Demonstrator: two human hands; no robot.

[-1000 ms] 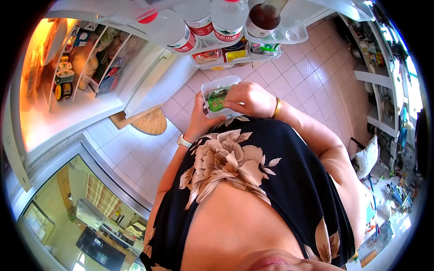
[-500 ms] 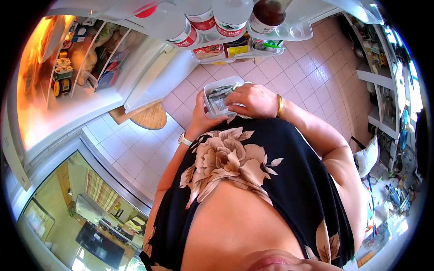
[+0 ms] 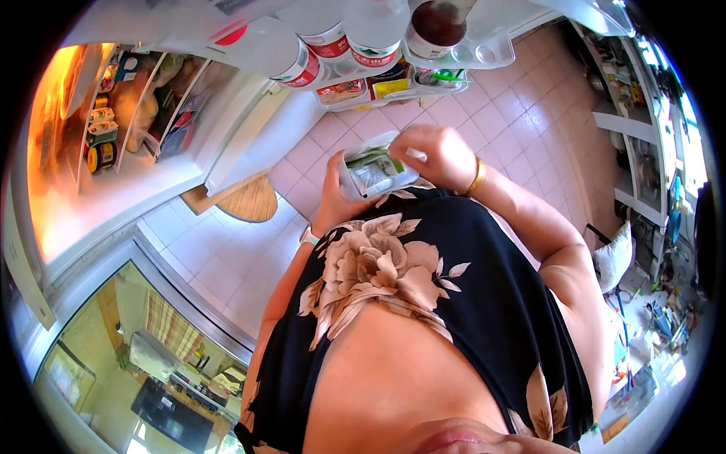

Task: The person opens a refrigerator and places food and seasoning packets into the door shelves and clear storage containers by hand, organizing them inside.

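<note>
A translucent plastic container (image 3: 395,182) rests in my left hand (image 3: 335,193), whose fingers wrap its side just in front of my body. Inside it lie small sachets (image 3: 372,175), silvery with some green. Over the container's right edge hovers my right hand (image 3: 442,157), its fingers curled and pinched together. Something small and whitish shows at those fingertips; I cannot make out what it is.
An open fridge door (image 3: 484,51) with bottles (image 3: 369,34) and packets stands ahead. At left the lit fridge interior (image 3: 144,170) holds food. A round wooden board (image 3: 249,200) is below it. Shelves (image 3: 631,125) line the right side.
My right hand has lifted out of the container and moved up and to the right. More of the sachets show now. My left hand keeps holding the container.
</note>
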